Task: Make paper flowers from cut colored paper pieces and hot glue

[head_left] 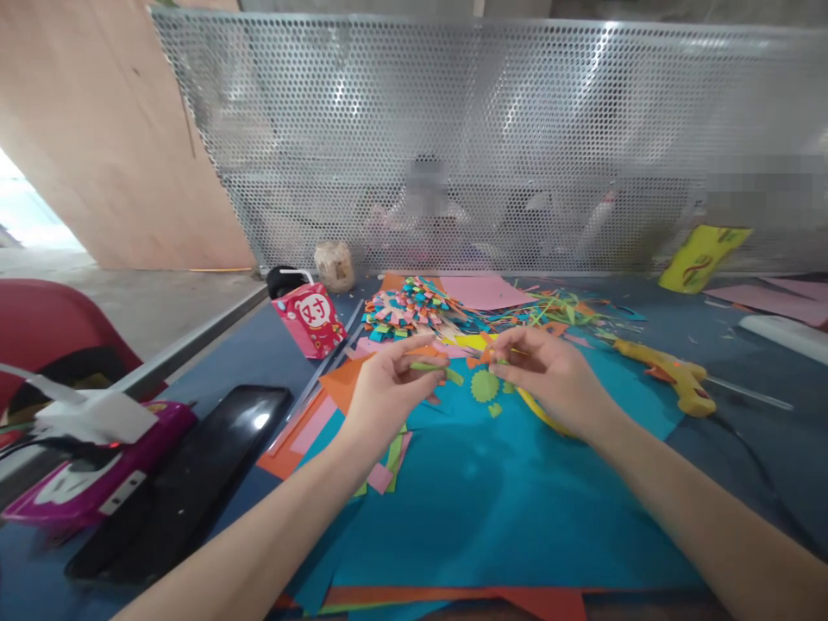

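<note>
Over the blue paper sheet (466, 500), my left hand (392, 384) pinches a narrow green paper strip (455, 377) between thumb and fingers. Facing it, my right hand (556, 373) has its thumb and fingertips pressed together on a small orange paper piece (487, 352). A scalloped green paper disc (484, 386) lies on the sheet between the hands, with a small green scrap (495, 410) just below it. Beneath my right hand shows a curved yellow loop (540, 412), partly covered, so its kind is unclear. Folded green and pink strips (388, 470) lie near my left wrist.
Behind the hands is a heap of fringed paper pieces (407, 309). A yellow glue gun (679, 375) lies at right. On the left are a pink drink carton (310, 319), a black phone (187, 483) and a purple power strip (109, 483). A perforated metal screen (479, 112) stands behind.
</note>
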Action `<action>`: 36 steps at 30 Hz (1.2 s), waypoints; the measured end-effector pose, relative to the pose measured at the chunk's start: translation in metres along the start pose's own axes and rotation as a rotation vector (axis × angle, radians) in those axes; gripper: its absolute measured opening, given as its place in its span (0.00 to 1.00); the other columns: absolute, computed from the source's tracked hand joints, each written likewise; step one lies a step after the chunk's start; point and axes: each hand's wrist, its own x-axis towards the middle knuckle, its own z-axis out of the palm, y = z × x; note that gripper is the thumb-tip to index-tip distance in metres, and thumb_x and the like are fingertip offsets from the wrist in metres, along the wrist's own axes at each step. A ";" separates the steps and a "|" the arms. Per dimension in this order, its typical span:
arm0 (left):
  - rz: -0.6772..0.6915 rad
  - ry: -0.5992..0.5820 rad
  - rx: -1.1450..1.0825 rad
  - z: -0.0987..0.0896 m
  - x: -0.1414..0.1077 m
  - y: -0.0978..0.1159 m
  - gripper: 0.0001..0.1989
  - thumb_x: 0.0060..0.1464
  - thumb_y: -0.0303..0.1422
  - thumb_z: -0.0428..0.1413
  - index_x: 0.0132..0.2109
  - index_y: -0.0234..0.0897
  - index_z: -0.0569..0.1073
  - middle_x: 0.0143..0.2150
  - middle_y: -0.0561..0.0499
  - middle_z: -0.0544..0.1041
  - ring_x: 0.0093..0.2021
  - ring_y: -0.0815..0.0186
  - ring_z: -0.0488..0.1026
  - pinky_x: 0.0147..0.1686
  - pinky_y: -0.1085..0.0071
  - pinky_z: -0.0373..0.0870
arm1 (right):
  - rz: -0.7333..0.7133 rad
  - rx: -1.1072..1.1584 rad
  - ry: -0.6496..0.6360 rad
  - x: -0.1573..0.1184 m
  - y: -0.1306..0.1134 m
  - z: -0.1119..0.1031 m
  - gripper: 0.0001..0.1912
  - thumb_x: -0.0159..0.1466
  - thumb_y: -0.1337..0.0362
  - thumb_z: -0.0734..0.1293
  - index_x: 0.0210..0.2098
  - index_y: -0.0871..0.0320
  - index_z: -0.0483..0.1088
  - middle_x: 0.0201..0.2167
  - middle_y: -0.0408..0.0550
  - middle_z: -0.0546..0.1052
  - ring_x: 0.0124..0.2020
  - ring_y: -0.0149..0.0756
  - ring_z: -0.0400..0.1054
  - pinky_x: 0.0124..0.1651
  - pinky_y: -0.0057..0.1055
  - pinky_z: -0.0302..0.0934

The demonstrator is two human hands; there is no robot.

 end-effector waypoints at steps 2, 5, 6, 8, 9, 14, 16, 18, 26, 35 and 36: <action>-0.020 0.002 -0.004 0.001 -0.001 0.000 0.20 0.39 0.22 0.60 0.44 0.30 0.70 0.28 0.51 0.78 0.22 0.70 0.71 0.21 0.76 0.68 | -0.011 -0.006 -0.044 -0.002 0.000 0.003 0.08 0.51 0.66 0.68 0.31 0.55 0.64 0.28 0.41 0.67 0.32 0.30 0.64 0.36 0.29 0.62; -0.043 -0.005 -0.005 0.001 -0.002 -0.001 0.19 0.39 0.23 0.60 0.43 0.30 0.70 0.27 0.51 0.77 0.20 0.72 0.70 0.20 0.77 0.67 | -0.024 -0.030 -0.055 -0.005 0.001 0.006 0.08 0.51 0.67 0.67 0.32 0.54 0.65 0.27 0.40 0.67 0.31 0.29 0.64 0.34 0.28 0.62; -0.046 -0.011 -0.009 0.001 -0.002 -0.001 0.19 0.39 0.23 0.60 0.42 0.30 0.70 0.27 0.51 0.77 0.20 0.73 0.69 0.20 0.77 0.67 | -0.028 -0.041 -0.051 -0.005 0.001 0.006 0.08 0.52 0.67 0.67 0.32 0.55 0.65 0.27 0.40 0.66 0.30 0.29 0.63 0.34 0.27 0.62; -0.048 -0.021 -0.019 0.001 -0.002 -0.002 0.17 0.39 0.23 0.60 0.41 0.30 0.71 0.27 0.51 0.77 0.19 0.74 0.69 0.19 0.78 0.66 | -0.031 -0.058 -0.047 -0.005 0.002 0.005 0.08 0.52 0.66 0.67 0.31 0.55 0.65 0.27 0.41 0.66 0.30 0.29 0.63 0.33 0.27 0.62; -0.048 -0.026 -0.026 0.001 -0.002 -0.002 0.17 0.39 0.23 0.61 0.40 0.30 0.71 0.27 0.51 0.77 0.18 0.74 0.68 0.19 0.78 0.66 | -0.027 -0.067 -0.044 -0.005 0.002 0.005 0.08 0.52 0.65 0.67 0.31 0.55 0.64 0.28 0.41 0.66 0.31 0.29 0.63 0.32 0.27 0.62; -0.042 -0.054 -0.085 0.001 -0.003 -0.002 0.17 0.38 0.24 0.62 0.39 0.30 0.70 0.27 0.50 0.77 0.22 0.72 0.71 0.19 0.79 0.65 | -0.018 -0.091 -0.040 -0.004 0.000 0.003 0.08 0.52 0.64 0.67 0.31 0.56 0.63 0.29 0.42 0.66 0.31 0.30 0.63 0.33 0.28 0.61; -0.044 -0.073 -0.101 0.001 -0.003 -0.002 0.17 0.38 0.25 0.62 0.39 0.30 0.70 0.26 0.51 0.77 0.20 0.73 0.69 0.18 0.79 0.65 | -0.023 -0.089 -0.040 -0.005 0.000 0.003 0.08 0.52 0.64 0.67 0.31 0.56 0.64 0.29 0.42 0.66 0.31 0.30 0.63 0.34 0.27 0.61; -0.048 -0.088 -0.110 0.000 -0.003 -0.002 0.18 0.38 0.26 0.62 0.40 0.31 0.70 0.26 0.51 0.77 0.18 0.75 0.68 0.18 0.79 0.64 | -0.023 -0.088 -0.039 -0.005 0.000 0.003 0.08 0.52 0.65 0.67 0.31 0.55 0.64 0.29 0.41 0.66 0.31 0.29 0.62 0.33 0.27 0.61; -0.108 -0.083 -0.158 0.002 -0.005 -0.002 0.24 0.39 0.28 0.63 0.47 0.33 0.69 0.30 0.49 0.78 0.26 0.70 0.72 0.22 0.78 0.67 | -0.016 -0.061 -0.038 -0.006 0.001 0.003 0.07 0.53 0.65 0.67 0.31 0.55 0.64 0.28 0.41 0.66 0.31 0.29 0.63 0.33 0.27 0.61; -0.093 -0.103 -0.160 0.003 -0.005 -0.002 0.29 0.36 0.24 0.63 0.49 0.32 0.68 0.31 0.50 0.78 0.25 0.71 0.72 0.23 0.78 0.68 | -0.042 -0.064 -0.018 -0.006 0.000 0.002 0.08 0.53 0.65 0.67 0.31 0.55 0.64 0.27 0.41 0.66 0.32 0.31 0.64 0.32 0.27 0.61; -0.086 -0.104 -0.161 0.003 -0.005 -0.002 0.28 0.36 0.24 0.63 0.49 0.33 0.68 0.31 0.50 0.78 0.25 0.71 0.72 0.23 0.78 0.68 | -0.044 -0.069 -0.016 -0.006 -0.001 0.002 0.08 0.52 0.65 0.67 0.31 0.55 0.64 0.27 0.41 0.66 0.32 0.31 0.64 0.32 0.27 0.61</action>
